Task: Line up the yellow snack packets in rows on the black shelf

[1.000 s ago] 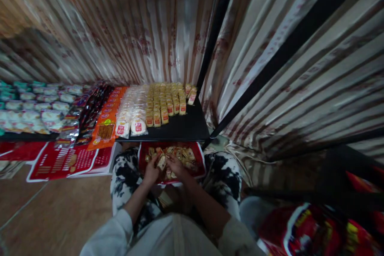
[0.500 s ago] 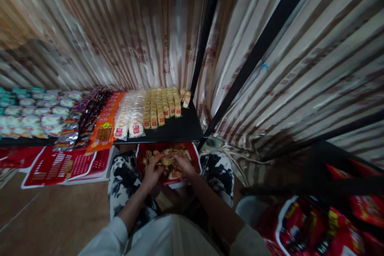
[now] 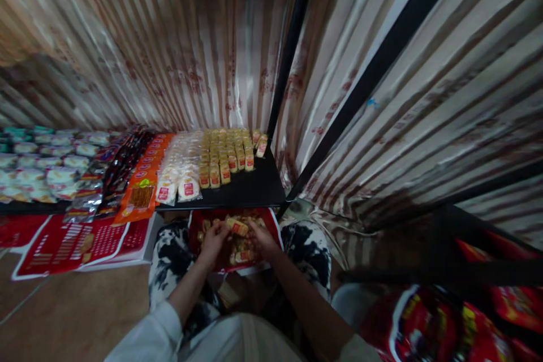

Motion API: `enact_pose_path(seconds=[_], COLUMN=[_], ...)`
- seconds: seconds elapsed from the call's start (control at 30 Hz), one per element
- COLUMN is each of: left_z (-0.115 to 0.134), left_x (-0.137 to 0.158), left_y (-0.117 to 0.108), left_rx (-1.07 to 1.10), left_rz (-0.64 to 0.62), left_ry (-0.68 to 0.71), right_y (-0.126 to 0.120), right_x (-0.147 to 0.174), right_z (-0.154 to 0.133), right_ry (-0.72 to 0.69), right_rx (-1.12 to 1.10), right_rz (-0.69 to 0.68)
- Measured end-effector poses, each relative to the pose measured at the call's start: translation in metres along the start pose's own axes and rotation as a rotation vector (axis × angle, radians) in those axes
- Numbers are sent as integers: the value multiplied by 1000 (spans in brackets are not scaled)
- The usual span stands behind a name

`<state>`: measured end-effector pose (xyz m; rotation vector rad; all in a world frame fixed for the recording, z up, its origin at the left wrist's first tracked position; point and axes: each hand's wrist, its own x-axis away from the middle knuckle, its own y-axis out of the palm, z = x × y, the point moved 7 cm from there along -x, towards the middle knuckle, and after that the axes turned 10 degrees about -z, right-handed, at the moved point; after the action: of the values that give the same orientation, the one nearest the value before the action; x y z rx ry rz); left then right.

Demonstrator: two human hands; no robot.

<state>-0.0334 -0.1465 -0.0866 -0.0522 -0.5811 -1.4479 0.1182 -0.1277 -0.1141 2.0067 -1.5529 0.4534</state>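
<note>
- Far left of shelf [image 3: 250, 195], where it leaves the frame: teal-and-white packs [image 3: 61, 175], stacked in several rows; too blurred to count.
- Below, under front edge: red printed carton [image 3: 76, 246], part of its face past the shelf; one more red printed piece at its left.
- Next along shelf: dark shiny packs [image 3: 121, 169], overlapping in a strip from back edge to front edge; number cannot be read.
- Beside them: orange packs [image 3: 142, 184], one overlapping line, front one reaching just past front edge; count unclear.
- Then white round packs [image 3: 188, 188], two columns back to front; two red labels at front edge.
- Left hand [image 3: 214, 239]: fingers bent, at left end of one wrapped yellow pack [image 3: 237, 227].
- That pack: single, grasped between both hands, over red box [image 3: 271, 220], below front edge of shelf near its right corner. More yellow packs inside box, partly hidden; not countable.
- Above, on shelf: standing yellow packs [image 3: 224, 161], six columns; three reach nearer front edge, three stop short.
- Right hand [image 3: 263, 242]: fingers on right end of held pack.
- Toward back right corner: two loose packs [image 3: 262, 147], leaning.
- Two black posts [image 3: 294, 39] at right end of shelf.
- Lower right: one pale bucket [image 3: 350, 297], then several red bags [image 3: 449, 322], count unclear.
</note>
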Motion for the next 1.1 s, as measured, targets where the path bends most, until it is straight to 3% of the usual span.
enact_pose_path(seconds=[0.1, 0.27, 0.4, 0.53, 0.67, 0.8, 0.97, 1.1], left_z=[-4, -1, -1, 0, 7, 14, 36, 46], left_x=[-3, -13, -18, -25, -38, -55, -79, -96], left_y=[3, 9, 24, 44, 58, 52, 50, 54], left_rx=[229, 501, 620, 661, 575, 274, -109, -194], left_rz=[5, 20, -7, -91, -133, 36, 100, 56], left_ry=[-50, -18, -16, -52, -72, -61, 146, 251], right_y=[-5, -4, 10, 11, 6, -6, -14, -8], right_x=[0, 4, 4, 0, -10, -28, -60, -80], right_z=[-8, -33, -47, -62, -93, -130, -161, -175], right_ry=[-73, -335, -460, -526, -581, -632, -670, -690], right_rx=[7, -33, -99, -90, 43, 289, 567, 664], right_rz=[20, 59, 23, 103, 119, 211, 349, 349])
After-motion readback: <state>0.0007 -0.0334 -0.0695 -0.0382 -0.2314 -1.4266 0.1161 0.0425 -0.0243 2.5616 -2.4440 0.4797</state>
